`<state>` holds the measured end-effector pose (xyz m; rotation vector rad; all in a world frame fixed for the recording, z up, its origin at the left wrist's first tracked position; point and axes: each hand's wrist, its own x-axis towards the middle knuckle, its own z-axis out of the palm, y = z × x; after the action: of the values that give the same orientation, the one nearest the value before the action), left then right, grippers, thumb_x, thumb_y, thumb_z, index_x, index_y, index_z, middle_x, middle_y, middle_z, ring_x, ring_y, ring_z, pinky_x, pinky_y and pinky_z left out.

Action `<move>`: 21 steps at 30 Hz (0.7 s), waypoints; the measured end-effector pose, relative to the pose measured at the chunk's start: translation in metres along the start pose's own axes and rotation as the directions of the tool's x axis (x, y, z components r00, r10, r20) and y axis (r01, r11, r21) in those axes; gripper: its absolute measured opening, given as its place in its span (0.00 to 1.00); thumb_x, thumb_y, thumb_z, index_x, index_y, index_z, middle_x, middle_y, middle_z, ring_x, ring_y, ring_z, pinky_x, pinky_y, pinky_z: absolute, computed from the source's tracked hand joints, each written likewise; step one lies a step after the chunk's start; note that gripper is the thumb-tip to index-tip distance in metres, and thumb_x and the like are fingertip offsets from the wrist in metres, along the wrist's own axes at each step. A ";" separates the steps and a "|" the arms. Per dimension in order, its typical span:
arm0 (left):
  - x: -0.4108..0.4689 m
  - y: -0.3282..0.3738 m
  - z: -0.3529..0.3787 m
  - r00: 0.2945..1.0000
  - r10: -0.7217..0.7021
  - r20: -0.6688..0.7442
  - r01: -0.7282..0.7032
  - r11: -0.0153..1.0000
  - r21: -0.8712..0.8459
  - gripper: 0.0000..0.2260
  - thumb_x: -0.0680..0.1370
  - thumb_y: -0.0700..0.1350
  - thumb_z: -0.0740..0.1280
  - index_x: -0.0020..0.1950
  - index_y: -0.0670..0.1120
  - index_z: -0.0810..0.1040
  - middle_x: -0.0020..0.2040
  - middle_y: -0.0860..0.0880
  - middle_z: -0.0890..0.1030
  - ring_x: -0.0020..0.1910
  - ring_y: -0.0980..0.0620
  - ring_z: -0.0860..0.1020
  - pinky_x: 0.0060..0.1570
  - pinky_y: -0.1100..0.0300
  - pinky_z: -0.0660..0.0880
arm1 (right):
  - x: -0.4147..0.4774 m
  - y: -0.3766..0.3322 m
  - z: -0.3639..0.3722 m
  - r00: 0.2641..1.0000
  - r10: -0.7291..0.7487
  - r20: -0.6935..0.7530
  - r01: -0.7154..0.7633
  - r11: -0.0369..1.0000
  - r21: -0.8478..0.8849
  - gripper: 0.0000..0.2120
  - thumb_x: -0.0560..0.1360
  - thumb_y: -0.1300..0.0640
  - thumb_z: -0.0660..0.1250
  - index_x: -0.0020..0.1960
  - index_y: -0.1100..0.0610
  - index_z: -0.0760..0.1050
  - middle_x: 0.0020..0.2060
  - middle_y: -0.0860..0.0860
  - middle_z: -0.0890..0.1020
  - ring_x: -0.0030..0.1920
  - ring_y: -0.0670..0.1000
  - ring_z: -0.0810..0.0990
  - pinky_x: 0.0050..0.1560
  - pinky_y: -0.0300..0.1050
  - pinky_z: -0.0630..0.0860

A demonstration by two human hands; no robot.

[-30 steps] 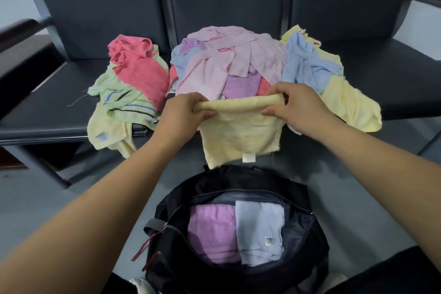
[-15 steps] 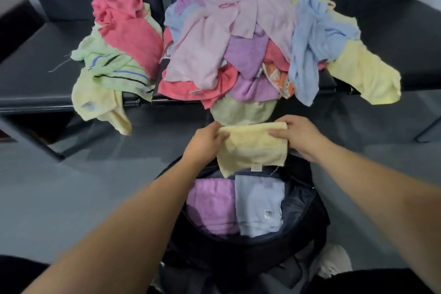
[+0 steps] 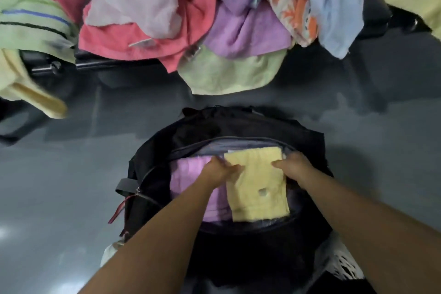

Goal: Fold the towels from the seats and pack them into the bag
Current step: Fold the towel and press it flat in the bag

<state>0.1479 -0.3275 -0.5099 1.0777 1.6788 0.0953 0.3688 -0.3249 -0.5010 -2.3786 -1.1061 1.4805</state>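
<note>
Left hand (image 3: 222, 169) and right hand (image 3: 294, 166) pinch the side edges of the folded pale-yellow terry towel (image 3: 259, 188), probably to hold its fold flat, along the open black fabric bag (image 3: 238, 124)'s right edge beside a lilac towel (image 3: 188, 174).

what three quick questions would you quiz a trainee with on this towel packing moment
1. True or false: the folded yellow towel lies inside the black bag.
2. What colour is the towel to its left in the bag? A purple, B red, C green.
3. How many hands hold the yellow towel?

Key: 1 true. 2 A, the purple towel. 3 two, the left hand and the right hand.
</note>
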 end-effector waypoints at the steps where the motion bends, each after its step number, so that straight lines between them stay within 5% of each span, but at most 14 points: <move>1: 0.008 -0.008 0.008 0.998 -0.052 0.034 0.050 0.997 0.061 0.25 0.73 0.60 0.74 0.53 0.40 0.76 0.46 0.44 0.81 0.50 0.44 0.81 0.45 0.56 0.75 | 0.006 0.009 0.009 1.000 0.018 0.011 -0.018 0.998 -0.062 0.22 0.78 0.55 0.71 0.68 0.64 0.73 0.59 0.60 0.80 0.56 0.60 0.80 0.48 0.44 0.73; 5: 0.022 -0.024 0.026 0.997 -0.073 0.036 0.064 0.974 0.218 0.21 0.78 0.54 0.70 0.63 0.40 0.75 0.60 0.42 0.81 0.60 0.42 0.79 0.55 0.56 0.74 | 0.022 0.027 0.032 1.000 0.019 -0.005 -0.019 0.950 -0.311 0.22 0.79 0.58 0.67 0.70 0.65 0.67 0.61 0.61 0.79 0.54 0.60 0.80 0.43 0.44 0.72; 11: 0.019 -0.037 0.034 0.990 -0.077 0.114 0.058 0.984 0.166 0.22 0.76 0.47 0.73 0.66 0.40 0.76 0.62 0.42 0.81 0.60 0.44 0.79 0.60 0.54 0.76 | 0.025 0.039 0.029 0.999 -0.015 0.050 0.038 0.863 -0.504 0.42 0.77 0.65 0.66 0.82 0.60 0.44 0.66 0.61 0.76 0.62 0.61 0.78 0.47 0.46 0.73; 13: 0.012 -0.036 0.037 0.991 -0.063 0.118 0.036 0.974 0.222 0.22 0.76 0.45 0.73 0.68 0.40 0.74 0.63 0.43 0.79 0.62 0.44 0.77 0.59 0.57 0.74 | 0.018 0.041 0.023 0.996 -0.016 0.085 0.063 0.813 -0.579 0.43 0.76 0.62 0.68 0.82 0.61 0.45 0.68 0.60 0.73 0.64 0.59 0.76 0.52 0.47 0.76; 15: 0.003 -0.034 0.038 0.988 -0.062 0.140 0.011 0.941 0.338 0.22 0.77 0.44 0.71 0.68 0.40 0.72 0.64 0.42 0.78 0.63 0.45 0.76 0.57 0.58 0.72 | 0.010 0.042 0.018 0.992 -0.031 0.120 0.098 0.789 -0.606 0.37 0.74 0.59 0.71 0.77 0.61 0.56 0.64 0.58 0.73 0.63 0.58 0.76 0.50 0.45 0.76; 18: -0.015 -0.019 0.029 0.985 -0.052 0.164 -0.030 0.885 0.464 0.21 0.78 0.45 0.70 0.69 0.40 0.71 0.66 0.42 0.77 0.65 0.45 0.75 0.58 0.58 0.71 | -0.010 0.039 0.007 0.984 -0.049 0.174 0.146 0.782 -0.606 0.23 0.71 0.59 0.75 0.55 0.57 0.62 0.39 0.51 0.68 0.44 0.52 0.74 0.30 0.38 0.64; 21: -0.034 0.007 0.001 0.991 0.010 0.131 -0.075 0.864 0.498 0.17 0.80 0.47 0.68 0.64 0.38 0.76 0.61 0.40 0.81 0.61 0.44 0.79 0.58 0.56 0.72 | -0.035 0.014 -0.014 0.979 -0.083 0.185 0.178 0.789 -0.588 0.11 0.75 0.61 0.70 0.46 0.58 0.66 0.37 0.51 0.68 0.41 0.51 0.73 0.28 0.39 0.63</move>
<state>0.1529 -0.3475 -0.4817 1.4754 1.6036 -0.4000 0.3789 -0.3539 -0.4745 -2.5033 -1.9996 1.4299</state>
